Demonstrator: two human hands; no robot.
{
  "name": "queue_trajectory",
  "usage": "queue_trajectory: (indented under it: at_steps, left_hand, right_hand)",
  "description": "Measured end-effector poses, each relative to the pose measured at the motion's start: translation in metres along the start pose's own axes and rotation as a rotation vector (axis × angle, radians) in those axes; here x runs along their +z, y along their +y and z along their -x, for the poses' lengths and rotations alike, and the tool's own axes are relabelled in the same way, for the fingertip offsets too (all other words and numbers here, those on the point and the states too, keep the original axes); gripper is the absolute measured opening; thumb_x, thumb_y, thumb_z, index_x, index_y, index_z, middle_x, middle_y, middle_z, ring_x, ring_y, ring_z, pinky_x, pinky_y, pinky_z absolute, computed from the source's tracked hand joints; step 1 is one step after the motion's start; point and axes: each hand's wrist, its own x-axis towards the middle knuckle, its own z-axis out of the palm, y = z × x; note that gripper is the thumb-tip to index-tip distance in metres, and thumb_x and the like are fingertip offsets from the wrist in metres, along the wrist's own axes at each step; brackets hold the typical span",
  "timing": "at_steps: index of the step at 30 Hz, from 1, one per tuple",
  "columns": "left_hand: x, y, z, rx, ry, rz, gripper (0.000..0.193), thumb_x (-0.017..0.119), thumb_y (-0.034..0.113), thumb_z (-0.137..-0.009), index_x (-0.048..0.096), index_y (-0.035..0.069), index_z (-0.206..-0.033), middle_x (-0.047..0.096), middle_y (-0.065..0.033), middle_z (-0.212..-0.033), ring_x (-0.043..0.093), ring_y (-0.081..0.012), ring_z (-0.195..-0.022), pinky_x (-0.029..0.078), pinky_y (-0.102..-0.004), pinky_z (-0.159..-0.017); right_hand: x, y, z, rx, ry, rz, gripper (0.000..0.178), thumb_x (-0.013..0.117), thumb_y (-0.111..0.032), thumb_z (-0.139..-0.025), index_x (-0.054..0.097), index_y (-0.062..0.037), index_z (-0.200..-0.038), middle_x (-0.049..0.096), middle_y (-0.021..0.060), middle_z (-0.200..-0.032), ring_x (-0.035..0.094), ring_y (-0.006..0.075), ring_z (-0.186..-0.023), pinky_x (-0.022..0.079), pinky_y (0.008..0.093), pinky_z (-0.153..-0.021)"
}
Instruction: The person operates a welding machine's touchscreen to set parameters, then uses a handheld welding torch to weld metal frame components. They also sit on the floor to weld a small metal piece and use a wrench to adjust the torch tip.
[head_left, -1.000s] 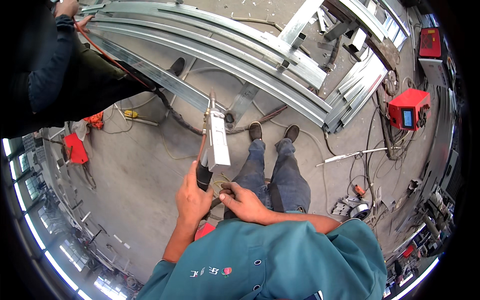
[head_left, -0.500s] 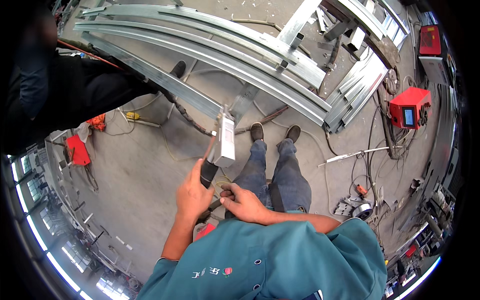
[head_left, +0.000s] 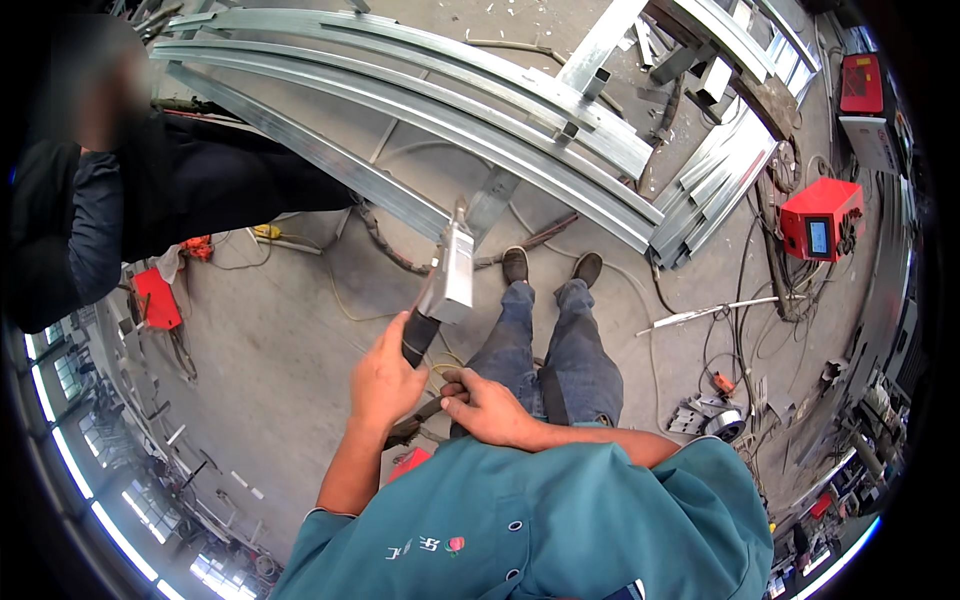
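Left hand (head_left: 388,385) gripping a silver tool (head_left: 455,275) by its black handle (head_left: 420,340), right hand (head_left: 490,408) curling near a dark cable (head_left: 428,410), hold unclear

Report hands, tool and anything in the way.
Left hand gripping silver tool by black handle. Right hand near dark cable, grip unclear. Tool nose near metal rail, contact unclear. Co-worker beside rail.

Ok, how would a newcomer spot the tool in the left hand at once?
Start at the long silvery metal beams across the top of the picture. Below the right end of the lowest beam, the left hand holds the tool by a black handle. Unlike the beams, it is short, with a boxy silver body and a narrow tip.
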Motion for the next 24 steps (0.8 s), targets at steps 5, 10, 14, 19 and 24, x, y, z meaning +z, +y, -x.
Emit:
queue_trajectory:
  at_steps: [5, 10, 14, 19, 24]
  left_hand:
    - [0.008, -0.001, -0.006, 0.019, 0.046, 0.02, 0.075, 0.075, 0.01, -0.074, 0.051, 0.007, -0.144, 0.07, -0.0224, -0.113, 0.069, -0.046, -0.095, 0.056, -0.0532, -0.077]
    - [0.004, 0.001, -0.011, -0.048, 0.014, 0.025, 0.073, 0.074, 0.011, -0.074, 0.052, 0.008, -0.143, 0.071, -0.0211, -0.114, 0.069, -0.0466, -0.096, 0.056, -0.0527, -0.079]
    - [0.005, 0.002, -0.008, -0.021, -0.003, 0.095, 0.068, 0.074, 0.011, -0.074, 0.055, 0.007, -0.139, 0.072, -0.0226, -0.107, 0.069, -0.0474, -0.094, 0.056, -0.0525, -0.078]
    - [0.017, 0.002, 0.027, -0.184, -0.016, 0.374, 0.062, 0.078, 0.01, -0.074, 0.058, 0.002, -0.132, 0.073, -0.0244, -0.097, 0.072, -0.0439, -0.088, 0.057, -0.0499, -0.075]
    - [0.035, -0.002, 0.043, -0.245, -0.088, 0.456, 0.062, 0.08, 0.011, -0.075, 0.058, 0.001, -0.131, 0.073, -0.0233, -0.1, 0.073, -0.0423, -0.092, 0.058, -0.0483, -0.08]
  right_hand:
    - [-0.002, 0.002, -0.002, 0.004, 0.002, 0.0, 0.057, 0.061, -0.031, -0.097, 0.051, 0.0013, -0.142, 0.069, 0.0193, -0.13, 0.069, 0.0323, -0.116, 0.052, 0.0417, -0.101]
    - [-0.003, 0.001, -0.002, 0.001, -0.003, 0.001, 0.056, 0.062, -0.032, -0.097, 0.051, 0.0014, -0.142, 0.069, 0.0195, -0.13, 0.069, 0.0328, -0.117, 0.053, 0.0423, -0.101]
    - [-0.004, 0.005, -0.005, -0.001, 0.016, -0.011, 0.058, 0.062, -0.031, -0.097, 0.05, 0.0016, -0.143, 0.068, 0.0197, -0.131, 0.068, 0.0343, -0.117, 0.053, 0.0425, -0.1]
    - [0.003, 0.004, -0.006, -0.047, 0.05, -0.072, 0.061, 0.062, -0.029, -0.095, 0.049, 0.0009, -0.146, 0.071, 0.0205, -0.126, 0.069, 0.0357, -0.114, 0.054, 0.042, -0.098]
    - [-0.002, -0.009, 0.002, -0.021, -0.049, -0.034, 0.063, 0.06, -0.024, -0.091, 0.048, -0.0022, -0.148, 0.074, 0.0215, -0.113, 0.073, 0.0361, -0.105, 0.055, 0.0424, -0.094]
